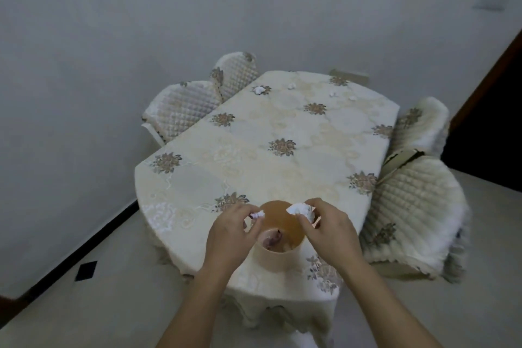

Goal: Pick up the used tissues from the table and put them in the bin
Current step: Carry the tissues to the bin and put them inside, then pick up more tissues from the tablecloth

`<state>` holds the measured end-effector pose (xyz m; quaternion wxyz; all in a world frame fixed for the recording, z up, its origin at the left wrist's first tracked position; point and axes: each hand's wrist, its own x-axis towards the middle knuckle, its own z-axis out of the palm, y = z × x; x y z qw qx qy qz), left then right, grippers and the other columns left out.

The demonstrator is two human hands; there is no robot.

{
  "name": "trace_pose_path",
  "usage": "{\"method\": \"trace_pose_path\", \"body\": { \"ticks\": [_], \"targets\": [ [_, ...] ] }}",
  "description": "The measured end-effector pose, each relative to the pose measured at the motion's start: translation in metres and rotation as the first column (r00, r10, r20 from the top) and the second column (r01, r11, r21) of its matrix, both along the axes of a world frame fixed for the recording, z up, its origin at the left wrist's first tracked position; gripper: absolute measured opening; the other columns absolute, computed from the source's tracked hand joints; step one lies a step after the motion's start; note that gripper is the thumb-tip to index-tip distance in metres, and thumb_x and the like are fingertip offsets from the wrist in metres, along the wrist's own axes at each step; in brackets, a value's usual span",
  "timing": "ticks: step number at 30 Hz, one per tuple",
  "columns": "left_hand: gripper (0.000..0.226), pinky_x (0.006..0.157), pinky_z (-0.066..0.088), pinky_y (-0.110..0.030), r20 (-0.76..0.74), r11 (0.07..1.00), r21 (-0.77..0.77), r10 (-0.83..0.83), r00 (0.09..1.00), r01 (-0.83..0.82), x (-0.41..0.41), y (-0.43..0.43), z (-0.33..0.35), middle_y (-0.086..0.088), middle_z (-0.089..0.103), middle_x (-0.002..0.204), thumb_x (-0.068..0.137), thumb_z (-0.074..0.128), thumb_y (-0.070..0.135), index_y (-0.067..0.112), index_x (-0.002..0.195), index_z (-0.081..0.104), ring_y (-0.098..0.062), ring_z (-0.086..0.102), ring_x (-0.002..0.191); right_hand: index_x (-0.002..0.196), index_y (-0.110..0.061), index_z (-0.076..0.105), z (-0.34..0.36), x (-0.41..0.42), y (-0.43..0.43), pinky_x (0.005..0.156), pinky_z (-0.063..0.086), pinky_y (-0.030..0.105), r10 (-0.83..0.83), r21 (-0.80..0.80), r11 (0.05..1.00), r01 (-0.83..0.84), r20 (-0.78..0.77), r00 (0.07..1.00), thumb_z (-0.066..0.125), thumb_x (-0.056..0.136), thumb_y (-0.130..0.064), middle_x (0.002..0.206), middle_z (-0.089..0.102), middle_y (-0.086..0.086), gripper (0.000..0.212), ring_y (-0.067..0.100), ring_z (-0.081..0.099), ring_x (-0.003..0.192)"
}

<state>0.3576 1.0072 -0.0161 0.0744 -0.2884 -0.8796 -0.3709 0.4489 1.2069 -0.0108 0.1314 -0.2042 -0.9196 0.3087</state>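
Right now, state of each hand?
Left hand: closed on a small crumpled tissue over the bin.
Right hand: closed on a larger white tissue over the bin.

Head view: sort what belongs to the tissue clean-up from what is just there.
Part of the job:
- left hand pinching a small tissue
- right hand holding a larger tissue
- bin on the near table edge
- loose tissues at the far end

Not part of it:
- floral tablecloth
- quilted chairs
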Motion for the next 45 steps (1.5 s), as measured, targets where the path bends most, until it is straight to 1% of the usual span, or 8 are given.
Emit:
{"method": "trace_pose_path", "body": {
  "ticks": [3,6,10,16,21,28,37,45],
  "targets": [
    [0.005,0.057,0.044,-0.024,-0.126,0.993,-0.119,-0.019,0.992,0.004,-0.007,0.013,-0.005,0.013,0.056,0.08,0.087,0.067,0.029,0.025,0.09,0.069,-0.01,0.054,0.069,0.099,-0.032,0.058,-0.002,-0.001,0.009,0.062,0.05,0.035,0.004,0.028,1.0,-0.004,0.023,1.0,0.054,0.09,-0.046,0.086,0.062,-0.013,0.017,0.011,0.059,0.074],
    [0.013,0.054,0.05,-0.028,-0.219,0.978,-0.208,-0.06,0.974,0.013,-0.013,0.021,-0.009,0.007,0.063,0.083,0.086,0.061,0.03,0.021,0.089,0.07,-0.015,0.06,0.075,0.099,-0.032,0.057,-0.002,-0.008,0.01,0.063,0.05,0.036,0.021,0.068,0.997,-0.025,0.054,0.998,0.051,0.09,-0.045,0.087,0.062,-0.01,0.017,0.014,0.058,0.076],
    [0.019,0.055,0.053,-0.032,-0.2,0.96,-0.281,-0.055,0.978,-0.003,-0.019,0.028,-0.012,0.007,0.063,0.083,0.086,0.056,0.034,0.021,0.087,0.07,-0.018,0.062,0.078,0.105,-0.03,0.056,-0.003,-0.021,0.007,0.064,0.051,0.036,0.057,0.152,0.986,-0.071,0.091,0.994,0.048,0.092,-0.045,0.091,0.061,-0.008,0.021,0.016,0.059,0.082],
    [0.05,0.087,0.047,-0.039,-0.042,0.875,-0.479,-0.102,0.994,0.07,-0.028,0.024,-0.019,0.002,0.06,0.121,0.084,0.061,0.048,0.026,0.128,0.057,-0.022,0.055,0.116,0.128,-0.026,0.05,-0.019,-0.031,0.005,0.076,0.05,0.037,0.13,0.314,0.925,-0.212,0.26,0.957,0.047,0.084,-0.047,0.118,0.056,-0.001,0.049,0.023,0.051,0.108],
    [0.053,0.092,0.047,-0.044,-0.099,0.881,-0.473,-0.071,0.993,0.016,-0.031,0.018,-0.021,0.002,0.061,0.127,0.084,0.048,0.053,0.026,0.13,0.055,-0.024,0.053,0.125,0.127,-0.024,0.056,-0.019,-0.031,0.002,0.086,0.046,0.039,0.121,0.388,0.902,-0.191,0.198,0.973,0.042,0.078,-0.051,0.125,0.058,0.0,0.058,0.022,0.05,0.12],
    [0.056,0.092,0.048,-0.041,-0.172,0.896,-0.443,-0.054,0.984,-0.029,-0.029,0.016,-0.007,0.005,0.063,0.124,0.086,0.041,0.055,0.025,0.132,0.054,-0.02,0.057,0.116,0.12,-0.021,0.062,-0.006,-0.03,-0.006,0.087,0.05,0.041,0.121,0.415,0.895,-0.16,0.119,0.985,0.057,0.076,-0.043,0.113,0.064,-0.001,0.05,0.024,0.058,0.11],
    [0.06,0.086,0.05,-0.043,-0.311,0.895,-0.414,0.031,0.95,-0.165,-0.055,-0.007,0.052,0.0,0.067,0.12,0.084,0.038,0.055,0.022,0.129,0.06,-0.022,0.061,0.111,0.134,-0.023,0.053,0.049,-0.057,-0.009,0.101,0.041,0.041,0.185,0.475,0.86,-0.185,0.047,0.982,0.054,0.087,-0.043,0.129,0.057,0.0,0.051,0.024,0.048,0.124],
    [0.054,0.087,0.05,-0.043,-0.383,0.874,-0.374,0.159,0.91,-0.31,-0.062,-0.048,0.083,0.001,0.068,0.115,0.084,0.042,0.055,0.022,0.122,0.063,-0.022,0.062,0.107,0.127,-0.021,0.058,0.081,-0.088,-0.039,0.093,0.047,0.043,0.309,0.484,0.839,-0.25,-0.046,0.95,0.059,0.083,-0.041,0.119,0.061,0.002,0.049,0.027,0.055,0.116]
  ]
}}
